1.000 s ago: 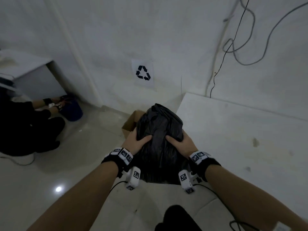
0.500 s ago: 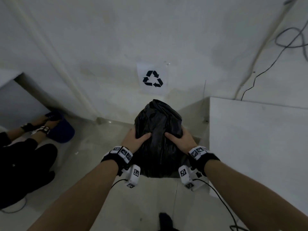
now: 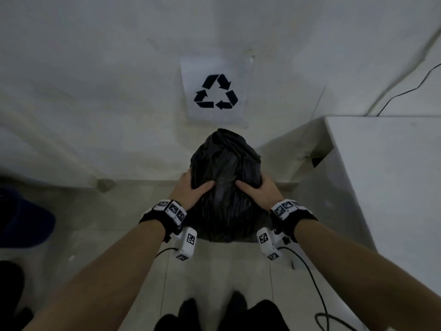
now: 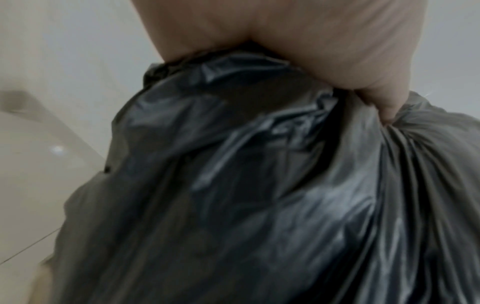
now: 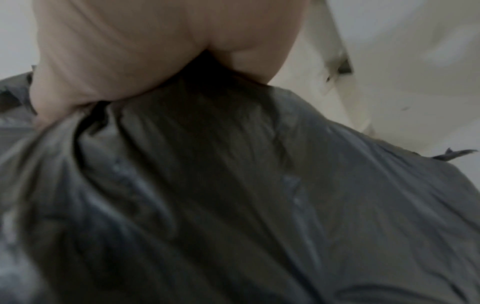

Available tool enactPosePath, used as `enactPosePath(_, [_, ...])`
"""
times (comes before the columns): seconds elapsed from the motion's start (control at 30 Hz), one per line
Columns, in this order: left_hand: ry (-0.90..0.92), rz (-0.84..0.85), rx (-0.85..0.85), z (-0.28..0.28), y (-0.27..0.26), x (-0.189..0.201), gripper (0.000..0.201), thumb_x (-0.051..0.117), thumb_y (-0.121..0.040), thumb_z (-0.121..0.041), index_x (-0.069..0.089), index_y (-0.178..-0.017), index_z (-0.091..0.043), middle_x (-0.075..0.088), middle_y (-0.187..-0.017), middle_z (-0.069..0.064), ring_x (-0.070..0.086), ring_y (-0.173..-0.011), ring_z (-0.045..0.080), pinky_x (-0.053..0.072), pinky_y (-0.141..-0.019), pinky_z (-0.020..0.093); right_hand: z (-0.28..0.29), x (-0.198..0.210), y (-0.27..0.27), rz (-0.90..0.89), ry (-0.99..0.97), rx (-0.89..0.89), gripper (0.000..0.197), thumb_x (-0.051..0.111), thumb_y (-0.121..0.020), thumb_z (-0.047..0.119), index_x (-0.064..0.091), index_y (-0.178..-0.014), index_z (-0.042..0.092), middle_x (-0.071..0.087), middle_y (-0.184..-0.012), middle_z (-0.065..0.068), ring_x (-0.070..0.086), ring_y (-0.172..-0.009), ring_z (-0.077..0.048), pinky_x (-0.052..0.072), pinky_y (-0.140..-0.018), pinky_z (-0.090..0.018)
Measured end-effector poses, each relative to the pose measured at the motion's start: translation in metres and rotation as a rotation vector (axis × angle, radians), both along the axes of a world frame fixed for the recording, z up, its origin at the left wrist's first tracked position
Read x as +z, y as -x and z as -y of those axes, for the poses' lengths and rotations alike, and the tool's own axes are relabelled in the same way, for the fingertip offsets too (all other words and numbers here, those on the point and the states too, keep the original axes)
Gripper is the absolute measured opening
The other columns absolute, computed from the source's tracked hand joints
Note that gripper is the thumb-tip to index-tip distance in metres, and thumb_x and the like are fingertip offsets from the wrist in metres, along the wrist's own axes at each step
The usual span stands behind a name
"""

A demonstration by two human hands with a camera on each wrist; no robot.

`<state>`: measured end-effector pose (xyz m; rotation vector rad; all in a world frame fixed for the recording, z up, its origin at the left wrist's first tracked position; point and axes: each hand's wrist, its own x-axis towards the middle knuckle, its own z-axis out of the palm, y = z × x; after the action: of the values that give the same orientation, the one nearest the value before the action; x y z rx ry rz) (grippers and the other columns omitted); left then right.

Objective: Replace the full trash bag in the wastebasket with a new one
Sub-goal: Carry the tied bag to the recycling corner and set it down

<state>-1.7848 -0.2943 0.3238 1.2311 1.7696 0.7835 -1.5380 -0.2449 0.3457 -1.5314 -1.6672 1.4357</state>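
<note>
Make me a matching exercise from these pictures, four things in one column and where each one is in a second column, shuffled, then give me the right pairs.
Things
1. black trash bag
2. recycling sign
3. left hand
4. blue bucket

Places
A. taped on the wall, above the bag
B. on the floor, at the far left of the head view
C. held between both hands
D. gripping the bag's left side

The right hand grips the other side.

Pairs: 1-C, 2-A, 3-D, 4-B
</note>
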Motion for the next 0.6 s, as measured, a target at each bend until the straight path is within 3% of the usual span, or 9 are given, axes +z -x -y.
enactPosePath(0.27, [-0.091, -0.054, -0.064, -0.086, 0.045, -0.182, 0.089, 0.064, -0.065, -0.079, 0.035, -0.140, -0.042, 0.050, -0.136, -0.005, 0.052, -0.124, 0.018, 0.042, -0.106, 0.044, -0.079, -0.190, 0.043, 0.010, -0.143, 0.017, 0.076, 0.075, -0.067, 0.070, 0.049, -0.132, 0.038, 0.058, -0.132, 0.003, 0.056, -0.122, -0.019, 0.046, -0.106, -0.045])
enactPosePath(0.43, [-0.182, -0.118, -0.097, -0.117, 0.059, -0.283, 0.084, 0.069, -0.073, -0.063, 0.037, -0.141, -0.027, 0.045, -0.133, 0.003, 0.048, -0.122, 0.018, 0.040, -0.107, 0.040, -0.110, -0.309, 0.058, -0.015, -0.239, 0.017, 0.079, 0.075, -0.075, 0.060, 0.040, -0.141, 0.035, 0.050, -0.140, 0.002, 0.050, -0.129, -0.018, 0.041, -0.110, -0.041])
enactPosePath(0.6, [-0.184, -0.168, -0.138, -0.113, 0.065, -0.371, 0.093, 0.066, -0.069, -0.069, 0.028, -0.146, -0.033, 0.040, -0.141, 0.004, 0.041, -0.132, 0.026, 0.037, -0.110, 0.046, -0.110, -0.402, 0.060, 0.007, -0.263, 0.085, 0.078, 0.072, -0.082, 0.051, 0.032, -0.147, 0.031, 0.042, -0.147, 0.002, 0.043, -0.136, -0.019, 0.035, -0.113, -0.036])
